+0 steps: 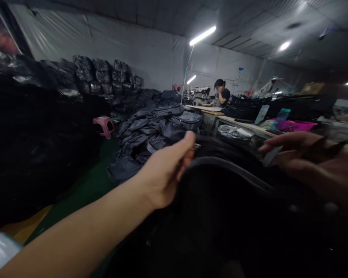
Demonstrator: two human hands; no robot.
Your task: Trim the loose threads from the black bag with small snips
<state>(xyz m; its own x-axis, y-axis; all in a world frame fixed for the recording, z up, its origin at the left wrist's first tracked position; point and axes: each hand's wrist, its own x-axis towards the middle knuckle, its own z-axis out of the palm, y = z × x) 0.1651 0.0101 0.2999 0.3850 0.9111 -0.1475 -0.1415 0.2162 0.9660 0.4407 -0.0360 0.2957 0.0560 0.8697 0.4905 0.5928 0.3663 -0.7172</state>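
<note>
A large black fabric piece (220,216) with a curved, piped edge fills the lower right of the head view. My left hand (172,170) grips its upper edge near the centre, thumb on top and fingers curled beneath. A small shiny bit shows beside the thumb. At the right, my right hand (313,158) is blurred, its fingers bent around dark, pointed handles that look like scissors (324,148). A pale flat piece (271,155) shows by its fingertips, close to the black fabric.
Dark bags (150,131) lie heaped ahead, beside a pink stool (106,126). Wrapped black bundles (101,75) are stacked at the back left. A person sits at a long table (234,122) further back. A magenta basket (298,126) stands at the right.
</note>
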